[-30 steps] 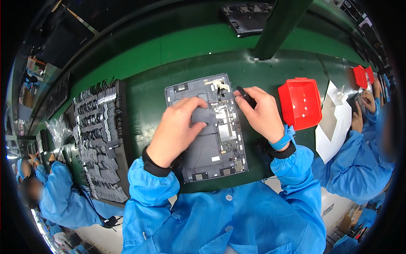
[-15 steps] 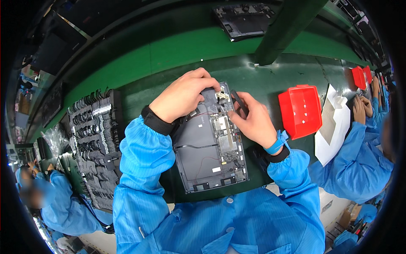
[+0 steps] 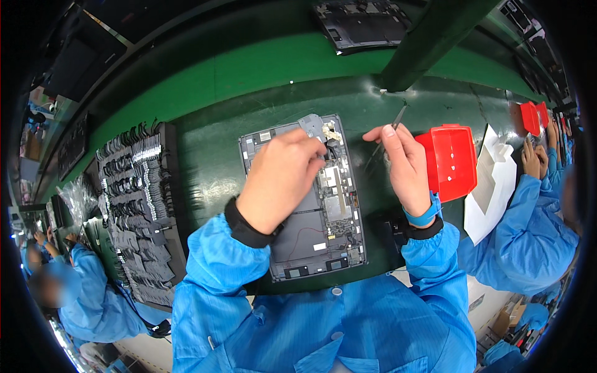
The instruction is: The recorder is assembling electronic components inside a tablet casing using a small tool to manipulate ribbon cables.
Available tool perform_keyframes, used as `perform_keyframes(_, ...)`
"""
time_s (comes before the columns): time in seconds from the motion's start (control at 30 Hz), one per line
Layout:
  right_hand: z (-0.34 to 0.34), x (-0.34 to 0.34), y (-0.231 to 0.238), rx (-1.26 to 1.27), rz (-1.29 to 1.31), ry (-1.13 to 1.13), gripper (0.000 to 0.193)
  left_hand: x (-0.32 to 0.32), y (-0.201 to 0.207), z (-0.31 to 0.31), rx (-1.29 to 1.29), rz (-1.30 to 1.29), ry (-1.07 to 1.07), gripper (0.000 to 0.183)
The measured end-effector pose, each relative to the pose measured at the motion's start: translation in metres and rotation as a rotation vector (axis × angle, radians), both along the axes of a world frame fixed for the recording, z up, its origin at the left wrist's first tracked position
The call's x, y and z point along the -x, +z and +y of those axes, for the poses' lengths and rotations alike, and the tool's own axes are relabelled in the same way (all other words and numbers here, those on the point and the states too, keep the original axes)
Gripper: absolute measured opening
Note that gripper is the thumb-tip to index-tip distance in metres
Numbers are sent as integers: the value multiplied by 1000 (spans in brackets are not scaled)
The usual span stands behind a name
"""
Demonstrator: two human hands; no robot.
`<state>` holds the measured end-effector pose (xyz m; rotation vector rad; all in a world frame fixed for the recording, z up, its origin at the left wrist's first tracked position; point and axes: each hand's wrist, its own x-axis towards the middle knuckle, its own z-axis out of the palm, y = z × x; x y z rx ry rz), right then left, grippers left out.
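Observation:
An opened tablet or laptop casing [image 3: 298, 233] lies on the green bench in front of me, its circuit board [image 3: 337, 202] along the right side. Over the casing's upper half is my left hand [image 3: 283, 177], fingers curled together beside the small parts at the board's top end. What those fingertips hold, if anything, is hidden. To the right of the casing, raised off it, my right hand [image 3: 404, 158] is closed on slim dark tweezers [image 3: 399, 116]. A red wire and a pale label show in the casing's lower part.
A black tray [image 3: 177, 211] with rows of dark cable-like parts stands at left. At right are a red bin [image 3: 457, 165] with small white bits and a white paper tray [image 3: 491, 180]. A green post [image 3: 423, 43] rises behind; another casing [image 3: 364, 25] sits above. Co-workers flank me.
My right hand has moved right, away from the board, and the tweezers have turned in its fingers. My left hand has shifted down and right, its fingers closing near the board's top.

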<state>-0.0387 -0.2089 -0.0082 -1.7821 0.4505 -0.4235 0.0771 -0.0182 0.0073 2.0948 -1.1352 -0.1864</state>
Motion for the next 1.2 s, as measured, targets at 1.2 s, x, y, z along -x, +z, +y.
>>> perform_keyframes(1.2, -5, -6, -33, -604, 29, 60, 16, 21, -13, -19, -70, -69, 107, 10)
